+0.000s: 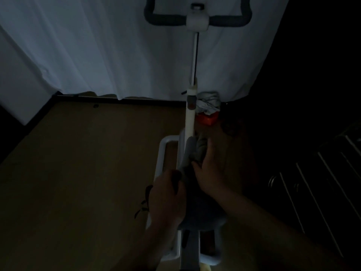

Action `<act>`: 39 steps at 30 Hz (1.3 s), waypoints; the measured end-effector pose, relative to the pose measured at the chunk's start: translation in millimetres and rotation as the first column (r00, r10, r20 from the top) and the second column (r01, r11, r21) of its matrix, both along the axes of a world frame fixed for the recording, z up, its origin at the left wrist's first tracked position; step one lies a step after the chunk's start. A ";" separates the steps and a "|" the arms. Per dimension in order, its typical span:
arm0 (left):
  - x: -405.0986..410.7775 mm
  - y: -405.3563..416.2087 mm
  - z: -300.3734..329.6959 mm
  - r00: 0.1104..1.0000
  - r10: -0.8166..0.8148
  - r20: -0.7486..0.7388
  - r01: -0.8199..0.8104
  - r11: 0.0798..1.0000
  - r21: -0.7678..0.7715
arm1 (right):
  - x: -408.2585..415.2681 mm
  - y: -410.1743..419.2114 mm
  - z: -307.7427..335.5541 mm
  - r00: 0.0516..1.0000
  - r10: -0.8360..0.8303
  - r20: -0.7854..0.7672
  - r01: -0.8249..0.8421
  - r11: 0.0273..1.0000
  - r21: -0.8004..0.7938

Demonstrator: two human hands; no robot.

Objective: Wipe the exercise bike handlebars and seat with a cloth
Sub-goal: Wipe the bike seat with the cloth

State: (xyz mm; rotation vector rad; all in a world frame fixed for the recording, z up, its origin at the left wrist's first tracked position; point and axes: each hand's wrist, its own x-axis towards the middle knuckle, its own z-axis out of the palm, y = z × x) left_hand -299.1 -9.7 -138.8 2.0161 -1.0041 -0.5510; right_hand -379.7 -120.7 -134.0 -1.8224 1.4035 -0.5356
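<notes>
Cloth (197, 153) lies bunched on the bike seat (203, 214), pressed under the right hand (210, 173), whose fingers curl into its folds. Left hand (166, 194) grips the seat's left edge, touching the cloth. Handlebars (197, 16) stand well beyond both hands, against a pale curtain (97, 45).
</notes>
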 end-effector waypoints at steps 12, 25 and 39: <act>23.3 0.4 -11.1 0.956 -0.291 0.030 0.292 0.952 -0.091 | 0.3 26.3 23.1 0.987 -0.131 -0.094 0.131 0.991 -0.005; 43.0 12.3 -18.9 0.813 -0.552 -0.187 0.526 0.833 -0.170 | 16.8 105.1 19.4 0.802 -0.397 -0.445 0.246 0.900 -0.361; 61.1 24.3 -9.4 0.638 -0.615 -0.462 0.546 0.785 -0.291 | 18.5 132.4 19.3 0.795 -0.401 -0.456 0.203 0.884 -0.422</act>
